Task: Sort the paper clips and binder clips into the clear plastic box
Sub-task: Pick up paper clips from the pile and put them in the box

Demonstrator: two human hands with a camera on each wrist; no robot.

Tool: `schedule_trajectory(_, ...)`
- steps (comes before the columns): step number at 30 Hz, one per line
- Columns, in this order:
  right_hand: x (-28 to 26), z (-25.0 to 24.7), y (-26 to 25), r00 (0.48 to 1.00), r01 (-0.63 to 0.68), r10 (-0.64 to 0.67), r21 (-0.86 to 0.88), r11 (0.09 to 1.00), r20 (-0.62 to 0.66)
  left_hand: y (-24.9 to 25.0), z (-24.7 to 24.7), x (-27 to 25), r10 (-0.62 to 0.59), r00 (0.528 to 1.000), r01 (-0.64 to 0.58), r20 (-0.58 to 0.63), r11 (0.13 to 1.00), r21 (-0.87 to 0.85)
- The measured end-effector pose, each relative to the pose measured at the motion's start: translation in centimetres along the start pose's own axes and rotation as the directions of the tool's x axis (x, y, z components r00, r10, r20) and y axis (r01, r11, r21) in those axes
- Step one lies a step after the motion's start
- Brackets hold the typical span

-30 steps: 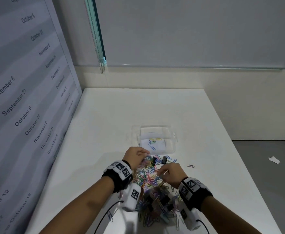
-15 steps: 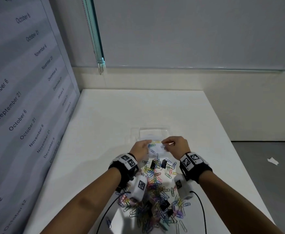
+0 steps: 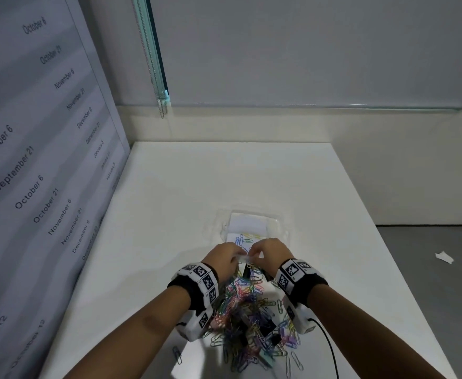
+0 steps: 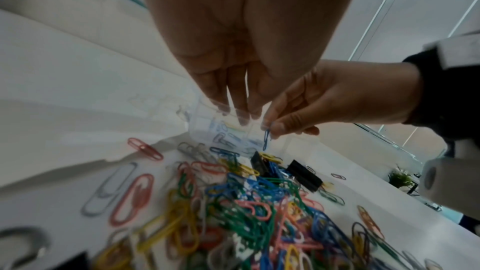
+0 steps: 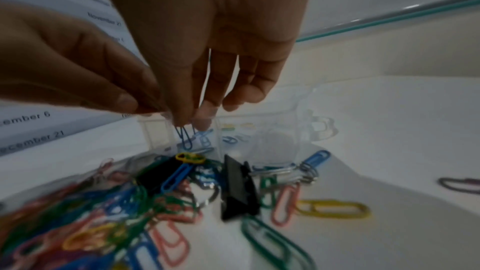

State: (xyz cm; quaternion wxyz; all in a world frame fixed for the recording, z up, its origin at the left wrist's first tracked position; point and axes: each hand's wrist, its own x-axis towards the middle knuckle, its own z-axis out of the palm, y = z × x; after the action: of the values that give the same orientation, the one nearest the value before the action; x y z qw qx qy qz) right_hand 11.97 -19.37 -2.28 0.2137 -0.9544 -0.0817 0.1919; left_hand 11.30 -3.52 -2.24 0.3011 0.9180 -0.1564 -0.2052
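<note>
The right hand pinches 1 small blue wire paper clip between thumb and forefinger, dangling it at the near wall of the clear plastic box, which sits mid-table toward the right edge of the white table. The left hand is right beside it, fingers hanging straight down; whether it holds anything, can't tell from these shots.

What could go sideways: the clip hangs over the box's near rim, not clearly past it, so letting go now might drop it back onto the heap of coloured paper clips just in front. The thin box looks light too, so a finger bump could skid it away.

Counts: 1 box, 2 hands, 1 clip in the pinch. At least 2 black binder clips lie at the pile's far side, with more dark ones deeper in. The box holds maybe 6 clips, blurry. The loose pile is dozens, too tangled to count.
</note>
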Motion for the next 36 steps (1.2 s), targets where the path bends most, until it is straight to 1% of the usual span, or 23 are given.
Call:
schedule_trajectory(1, 0.0, 0.1, -0.1, 1.000, 0.000, 0.000, 0.022, 1.000, -0.008, -0.2, 0.1, -0.3, 0.019, 1.000, -0.019, -0.023, 1.000, -0.008)
schedule_trajectory(3, 0.0, 0.0, -0.2, 0.999, 0.026, -0.023, 0.074, 0.997, -0.040, -0.9, 0.4, -1.0, 0.043, 0.993, -0.045, -0.111, 0.999, -0.019)
schedule_trajectory(5, 0.1, -0.6, -0.2, 0.993, 0.065, -0.049, 0.154, 0.986, -0.110, -1.6, 0.8, -1.7, 0.056, 0.974, -0.063, -0.219, 0.998, -0.026)
schedule_trajectory(6, 0.2, -1.0, -0.2, 0.987, 0.078, -0.050, 0.188, 0.979, -0.150, -1.9, 1.1, -2.1, 0.063, 0.965, -0.071, -0.254, 0.997, -0.023)
schedule_trajectory(7, 0.3, -1.3, -0.2, 0.981, 0.081, -0.039, 0.217, 0.973, -0.192, -2.1, 1.3, -2.4, 0.066, 0.962, -0.074, -0.264, 0.997, -0.020)
schedule_trajectory(10, 0.3, -1.8, 0.2, 0.956, 0.034, 0.047, 0.269, 0.962, -0.289, -2.4, 2.1, -3.1, 0.068, 0.973, -0.069, -0.220, 0.998, 0.003)
schedule_trajectory(11, 0.0, -1.8, 0.5, 0.956, 0.009, 0.068, 0.260, 0.965, -0.284, -2.4, 2.2, -3.2, 0.062, 0.976, -0.061, -0.208, 0.998, 0.011)
schedule_trajectory(12, -0.3, -1.8, 0.7, 0.966, -0.014, 0.073, 0.233, 0.972, -0.248, -2.4, 2.3, -3.2, 0.048, 0.979, -0.046, -0.196, 0.999, 0.015)
schedule_trajectory(14, -1.1, -1.2, 1.2, 0.991, -0.033, 0.049, 0.125, 0.992, -0.123, -2.3, 2.3, -3.3, 0.007, 0.988, -0.007, -0.155, 1.000, -0.001)
schedule_trajectory(16, -1.7, -0.5, 1.6, 0.999, -0.044, 0.044, 0.009, 0.999, -0.030, -2.5, 2.6, -3.4, -0.023, 0.996, 0.024, -0.088, 1.000, 0.010)
schedule_trajectory(18, -1.6, -0.2, 1.9, 0.998, -0.054, 0.053, -0.040, 0.998, -0.032, -2.5, 3.1, -3.7, -0.055, 0.998, 0.056, -0.024, 0.996, 0.067)
schedule_trajectory(21, -0.9, -0.4, 1.6, 0.996, -0.061, 0.057, -0.057, 0.997, -0.065, -2.5, 3.9, -4.5, -0.087, 0.994, 0.075, 0.065, 0.984, 0.163)
schedule_trajectory(24, -1.1, -0.2, 1.2, 0.996, -0.034, 0.029, -0.063, 0.997, -0.079, -2.4, 4.4, -5.1, -0.079, 0.989, 0.041, 0.126, 0.960, 0.278)
schedule_trajectory(26, -2.1, 0.4, 1.1, 0.995, 0.010, -0.013, -0.036, 0.999, -0.095, -2.6, 4.5, -5.5, -0.065, 0.989, 0.020, 0.135, 0.949, 0.313)
schedule_trajectory(28, -3.5, 1.2, 1.4, 0.995, 0.051, -0.053, -0.022, 0.998, -0.086, -2.9, 4.4, -5.8, -0.076, 0.989, 0.039, 0.125, 0.961, 0.275)
schedule_trajectory(31, -5.5, 2.8, 2.2, 0.994, 0.102, -0.103, -0.029, 0.994, -0.030, -2.9, 4.1, -6.0, -0.101, 0.987, 0.074, 0.124, 0.975, 0.208)
schedule_trajectory(33, -6.4, 3.8, 2.8, 0.994, 0.104, -0.104, -0.028, 0.994, 0.026, -3.0, 4.0, -6.0, -0.113, 0.987, 0.091, 0.118, 0.980, 0.176)
schedule_trajectory(36, -6.6, 4.8, 2.8, 0.991, 0.066, -0.060, -0.050, 0.997, 0.123, -2.6, 3.9, -5.9, -0.120, 0.989, 0.109, 0.082, 0.985, 0.131)
